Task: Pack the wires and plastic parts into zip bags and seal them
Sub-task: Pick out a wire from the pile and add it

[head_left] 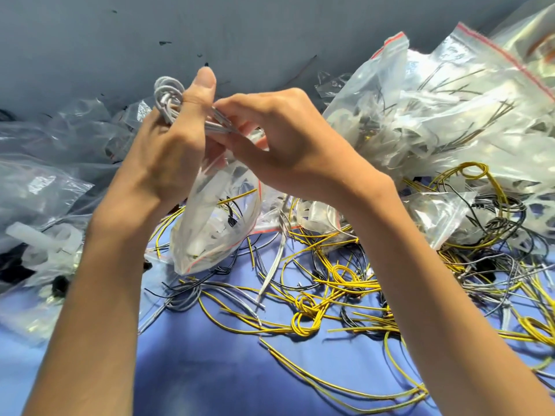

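Zip bag [210, 229], grey wires [168, 91] held over yellow wires [330, 283]; filled bags [435, 115] right.

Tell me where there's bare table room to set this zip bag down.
Bare: the blue table patch nearest you, bordered above by grey wires and right by long yellow wires. The grey stretch at the far side looks free too. Crowded: knotted yellow wires centre-right, filled zip bags far right, bag pile left.
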Tool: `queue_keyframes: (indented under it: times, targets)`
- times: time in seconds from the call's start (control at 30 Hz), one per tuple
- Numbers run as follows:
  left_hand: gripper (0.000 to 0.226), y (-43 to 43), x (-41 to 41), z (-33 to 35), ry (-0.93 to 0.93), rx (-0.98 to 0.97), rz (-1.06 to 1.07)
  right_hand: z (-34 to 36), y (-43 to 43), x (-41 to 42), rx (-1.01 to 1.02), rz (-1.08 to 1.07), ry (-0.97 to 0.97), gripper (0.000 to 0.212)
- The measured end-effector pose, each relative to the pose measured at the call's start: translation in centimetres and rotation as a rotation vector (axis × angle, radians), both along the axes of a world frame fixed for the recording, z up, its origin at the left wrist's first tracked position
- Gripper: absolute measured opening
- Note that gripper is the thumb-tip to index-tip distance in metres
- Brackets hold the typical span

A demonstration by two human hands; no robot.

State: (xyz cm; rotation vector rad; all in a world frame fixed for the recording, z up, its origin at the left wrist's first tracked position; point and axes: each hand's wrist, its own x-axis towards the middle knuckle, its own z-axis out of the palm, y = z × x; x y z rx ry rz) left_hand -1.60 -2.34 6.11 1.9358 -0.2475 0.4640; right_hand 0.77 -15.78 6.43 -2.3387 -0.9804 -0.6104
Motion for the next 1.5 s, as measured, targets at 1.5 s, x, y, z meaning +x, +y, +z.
queue_keyframes:
  times: [1.5]
  targets:
    - [0.028, 1.2, 0.1, 0.7, -0.072, 0.164, -0.053, 2.0, -5.2, -0.5, 0.023, 0.106, 0.28, 0.011]
